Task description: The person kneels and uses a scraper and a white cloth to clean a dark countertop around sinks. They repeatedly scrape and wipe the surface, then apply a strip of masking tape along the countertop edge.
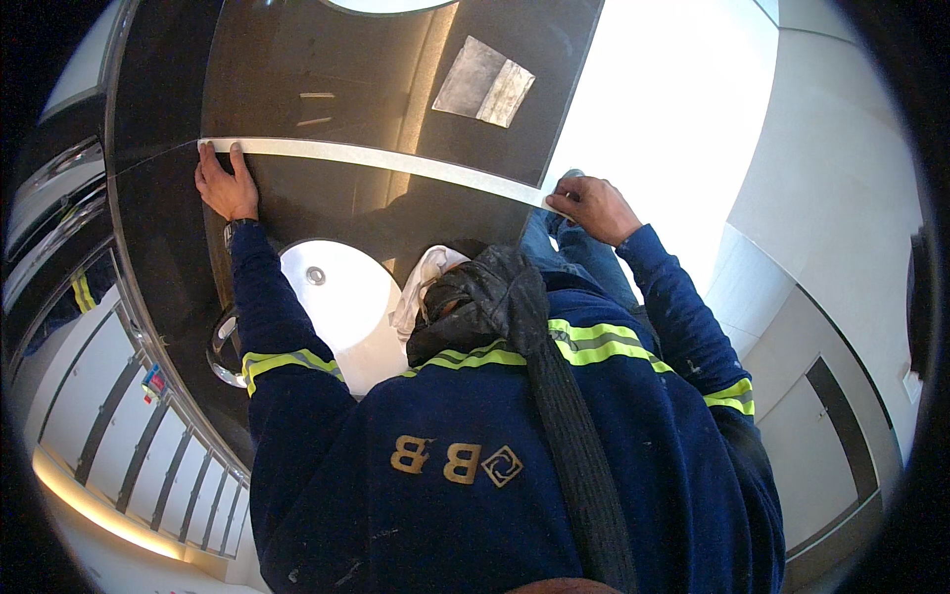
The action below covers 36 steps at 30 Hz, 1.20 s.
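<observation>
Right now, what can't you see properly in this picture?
- Right hand: fingertips tucked behind the tape end, head view.
- Sink: lower part hidden by the left sleeve.
- Tap: mostly behind that sleeve.
- Top basin: cut off by the edge.
- Paper on the counter: too small to tell.

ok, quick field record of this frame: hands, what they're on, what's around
left hand: left hand flat, pressing one end of the tape strip onto the dark countertop
right hand: right hand pinching the strip's other end at the counter edge
tape strip: pale, stretched straight across the counter between both hands
near hands: white basin with chrome faucet below the strip; grey square patch above it
clothing: navy top with reflective yellow bands, watch on left wrist
</observation>
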### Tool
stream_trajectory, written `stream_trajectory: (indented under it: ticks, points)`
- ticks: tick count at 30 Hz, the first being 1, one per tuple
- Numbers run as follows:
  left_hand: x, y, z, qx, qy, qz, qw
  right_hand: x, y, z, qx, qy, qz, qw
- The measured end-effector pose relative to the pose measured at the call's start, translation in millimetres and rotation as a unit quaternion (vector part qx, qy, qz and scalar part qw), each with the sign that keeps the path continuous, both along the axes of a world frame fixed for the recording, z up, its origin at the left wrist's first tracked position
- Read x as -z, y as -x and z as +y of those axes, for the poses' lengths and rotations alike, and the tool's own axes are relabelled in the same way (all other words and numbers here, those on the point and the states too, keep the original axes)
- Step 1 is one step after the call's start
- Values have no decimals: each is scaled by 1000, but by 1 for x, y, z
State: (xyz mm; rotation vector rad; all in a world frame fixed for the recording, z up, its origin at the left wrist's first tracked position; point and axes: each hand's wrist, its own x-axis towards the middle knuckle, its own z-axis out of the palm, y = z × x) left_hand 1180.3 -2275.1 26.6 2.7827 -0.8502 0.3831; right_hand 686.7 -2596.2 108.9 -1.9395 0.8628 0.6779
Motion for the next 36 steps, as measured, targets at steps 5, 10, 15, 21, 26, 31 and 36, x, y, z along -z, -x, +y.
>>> stream_trajectory:
  ticks: [5,10,15,21,26,31,36]
  points:
    - [-4,2,-3,0,-5,4,1000,4,2,3,3,21,-11,1000]
    - [-2,1,-1,9,12,-2,1000,13,8,2,-3,38,-41,998]
    - [-3,3,-5,5,14,2,1000,13,6,3,16,23,-20,999]
    - [1,-4,7,18,5,-26,999,9,3,2,0,18,-4,1000]
    - [-7,6,-8,-9,2,-4,1000,5,3,5,-1,34,-20,999]
    - [-8,8,-7,-17,24,26,999,9,5,5,21,16,-19,999]
    - [-12,11,-8,-32,8,31,999,1,-1,4,26,-3,-4,1000]
